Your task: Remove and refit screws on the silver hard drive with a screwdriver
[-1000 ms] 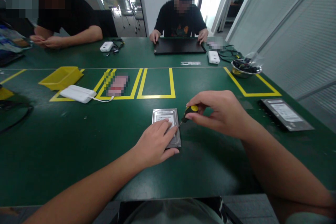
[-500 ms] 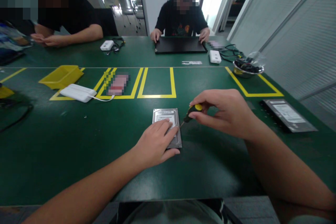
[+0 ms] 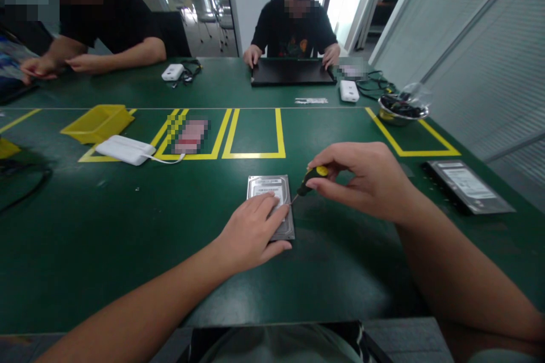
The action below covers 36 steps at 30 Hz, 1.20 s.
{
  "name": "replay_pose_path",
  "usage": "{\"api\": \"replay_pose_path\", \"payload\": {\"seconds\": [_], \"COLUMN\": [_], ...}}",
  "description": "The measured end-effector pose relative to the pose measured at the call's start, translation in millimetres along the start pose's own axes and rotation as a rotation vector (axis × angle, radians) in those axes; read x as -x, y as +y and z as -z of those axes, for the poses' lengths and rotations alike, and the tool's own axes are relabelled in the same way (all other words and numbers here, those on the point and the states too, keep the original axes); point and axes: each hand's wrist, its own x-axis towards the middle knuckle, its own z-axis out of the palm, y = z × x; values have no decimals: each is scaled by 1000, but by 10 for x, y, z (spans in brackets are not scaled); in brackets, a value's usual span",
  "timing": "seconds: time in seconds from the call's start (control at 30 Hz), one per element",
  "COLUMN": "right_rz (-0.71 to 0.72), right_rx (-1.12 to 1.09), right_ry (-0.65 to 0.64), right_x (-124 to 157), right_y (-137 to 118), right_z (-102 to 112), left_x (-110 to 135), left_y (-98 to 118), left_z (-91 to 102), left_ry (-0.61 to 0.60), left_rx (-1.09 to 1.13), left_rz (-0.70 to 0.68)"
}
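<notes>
A silver hard drive [image 3: 279,181] with a white label lies flat on the green table in front of me. My left hand [image 3: 251,232] rests across it and holds it, fingers over the label and thumb at the near edge. Between the thumb and fingers of my right hand [image 3: 361,181] is a small screwdriver [image 3: 310,180] with a black and yellow handle. Its thin shaft slants down to the left, with the tip at the drive's right edge, beside my left index finger. Whether the tip sits in a screw is too small to see.
At right lies another hard drive [image 3: 468,184]; behind it stands a metal bowl [image 3: 402,116] of dark parts. A yellow bin [image 3: 100,123], a white power bank [image 3: 125,150] and a cabled phone [image 3: 191,136] are at left. Across the table, a person holds a black panel [image 3: 293,72]; another person sits left.
My hands, the screwdriver and the hard drive stay almost in place. The person at the far left has moved their hands apart and leftward.
</notes>
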Motion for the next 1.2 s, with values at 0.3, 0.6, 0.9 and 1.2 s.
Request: {"api": "replay_pose_path", "payload": {"seconds": [0.3, 0.6, 0.9, 1.2], "right_rz": [3, -13, -13, -35], "right_rx": [-3, 6, -27, -24], "right_ry": [3, 14, 1, -11], "right_x": [-14, 5, -7, -10], "right_y": [39, 52, 63, 54], "right_z": [-39, -23, -30, -18], "left_x": [-4, -8, -13, -16], "left_y": [-2, 0, -1, 0], "left_z": [4, 3, 11, 11], "left_ry": [-13, -2, 6, 9], "left_rx": [-7, -10, -1, 5], "left_rz": [9, 7, 5, -1]}}
